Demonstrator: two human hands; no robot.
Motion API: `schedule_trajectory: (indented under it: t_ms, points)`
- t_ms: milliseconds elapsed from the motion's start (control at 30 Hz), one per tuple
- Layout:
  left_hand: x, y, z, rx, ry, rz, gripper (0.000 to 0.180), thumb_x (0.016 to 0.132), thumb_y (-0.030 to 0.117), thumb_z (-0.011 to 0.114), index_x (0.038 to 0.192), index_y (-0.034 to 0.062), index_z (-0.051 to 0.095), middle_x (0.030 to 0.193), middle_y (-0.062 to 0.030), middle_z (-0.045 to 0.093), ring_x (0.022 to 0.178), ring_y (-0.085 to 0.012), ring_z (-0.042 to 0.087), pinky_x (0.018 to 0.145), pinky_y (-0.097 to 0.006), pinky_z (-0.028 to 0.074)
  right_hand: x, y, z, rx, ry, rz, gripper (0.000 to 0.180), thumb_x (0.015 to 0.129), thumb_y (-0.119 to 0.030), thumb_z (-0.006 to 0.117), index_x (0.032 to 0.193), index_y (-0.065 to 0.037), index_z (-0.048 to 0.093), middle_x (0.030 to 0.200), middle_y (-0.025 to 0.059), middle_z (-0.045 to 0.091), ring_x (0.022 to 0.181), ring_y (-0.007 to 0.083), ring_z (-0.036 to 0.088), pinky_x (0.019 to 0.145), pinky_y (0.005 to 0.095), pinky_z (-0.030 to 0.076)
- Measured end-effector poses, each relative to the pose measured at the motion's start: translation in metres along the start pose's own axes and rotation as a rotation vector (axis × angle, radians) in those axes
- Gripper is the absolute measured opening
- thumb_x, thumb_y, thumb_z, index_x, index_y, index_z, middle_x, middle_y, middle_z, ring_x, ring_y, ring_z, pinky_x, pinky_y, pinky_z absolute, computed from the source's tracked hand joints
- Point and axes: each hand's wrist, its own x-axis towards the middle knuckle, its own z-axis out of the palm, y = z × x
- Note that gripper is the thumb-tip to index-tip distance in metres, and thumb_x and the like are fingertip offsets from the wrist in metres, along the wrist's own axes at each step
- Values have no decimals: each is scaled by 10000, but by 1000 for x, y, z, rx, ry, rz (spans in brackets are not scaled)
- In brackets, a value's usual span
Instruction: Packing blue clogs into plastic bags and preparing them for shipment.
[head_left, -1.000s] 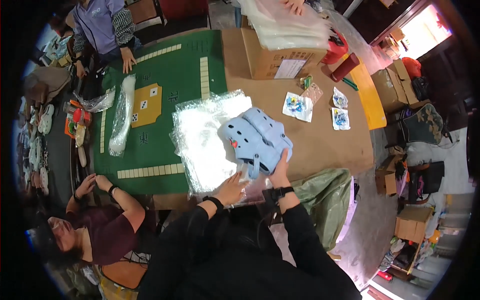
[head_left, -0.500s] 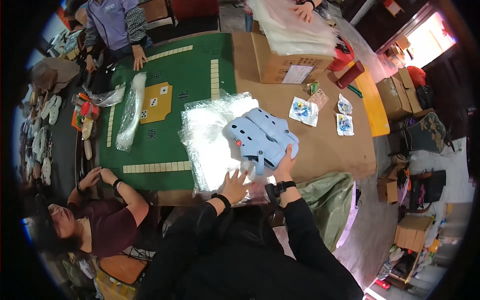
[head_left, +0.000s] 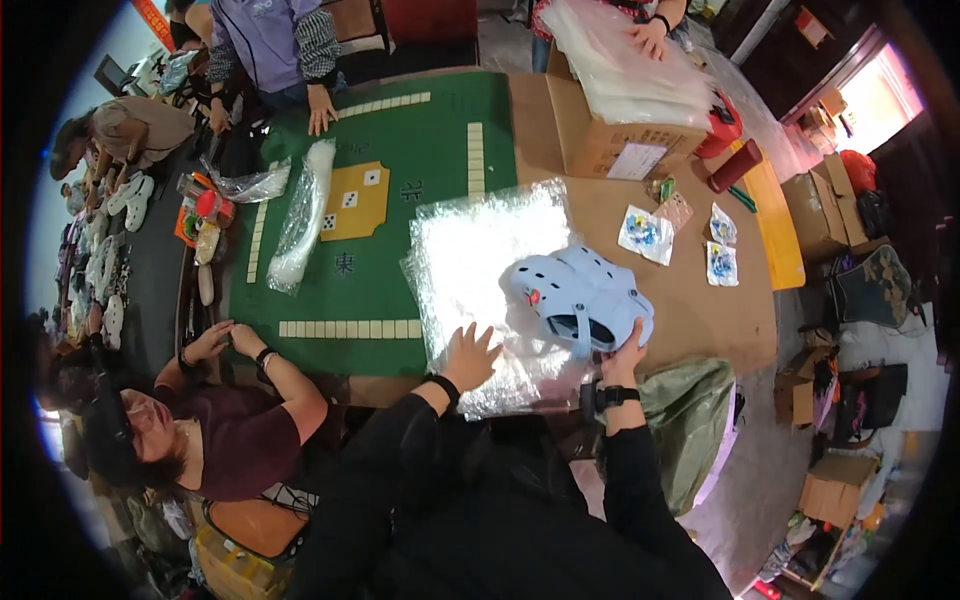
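Note:
A pair of light blue clogs (head_left: 590, 285) with round holes, heel straps and a small red charm is held together by my right hand (head_left: 625, 352), closed round the heel end. The clogs are above the right part of a stack of clear plastic bags (head_left: 470, 245), which glares with light. My left hand (head_left: 470, 360) lies on the near part of the bags, fingers spread, holding nothing. To the right of the clogs, a small clear packet with blue and yellow pieces (head_left: 646, 235) lies on the brown tabletop (head_left: 720, 325).
Left is a green mat (head_left: 385, 285) printed with tiles, a rolled plastic bundle (head_left: 303, 215) on it. A cardboard box (head_left: 620, 150) topped with plastic sheets stands at the far right. More packets (head_left: 722, 263) lie nearby. Other people are around the table; green cloth (head_left: 685, 420) hangs at its near edge.
The view has swung, so the table appears farther right. My right hand has carried the clogs a little right and nearer. My left hand has shifted left over the bags, fingers still spread.

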Motion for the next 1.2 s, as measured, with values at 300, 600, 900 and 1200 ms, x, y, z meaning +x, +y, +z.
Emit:
schedule_trajectory:
  t_ms: [300, 600, 900, 1200]
  points:
    - [-3, -6, -6, -48, 52, 27, 472, 845, 365, 499, 1281, 187, 478, 1351, -240, 370, 1267, -465, 282, 1035, -596, 130, -35, 13, -7, 21, -23, 207, 1078, 724, -484, 692, 1422, -148, -59, 1399, 166, 250, 1198, 331, 395, 913, 507, 407]
    - [2, -13, 28, 46, 313, 168, 551, 787, 247, 562, 1312, 131, 442, 1364, -213, 357, 1244, -378, 344, 1014, -505, 264, -42, 34, -34, -574, -235, -353, 1056, 687, -422, 750, 1413, -46, 81, 1396, 197, 234, 1245, 302, 318, 968, 374, 346]
    - [-1, -2, 8, -10, 452, 201, 393, 817, 172, 461, 1188, 70, 541, 1279, -223, 457, 1174, -372, 425, 974, -487, 309, -61, -24, -16, -1728, -329, -693, 1179, 505, -706, 692, 1424, -180, 176, 1393, 323, 186, 1302, 447, 197, 1000, 650, 117]
    - [7, 75, 6, -1331, -40, 9, 389, 844, 235, 622, 1149, 15, 520, 1041, -142, 581, 928, -217, 577, 808, -314, 453, -52, -24, -18, -1636, -478, -655, 1143, 513, -684, 709, 1416, -182, 220, 1367, 377, 165, 1237, 497, 298, 994, 543, 281]
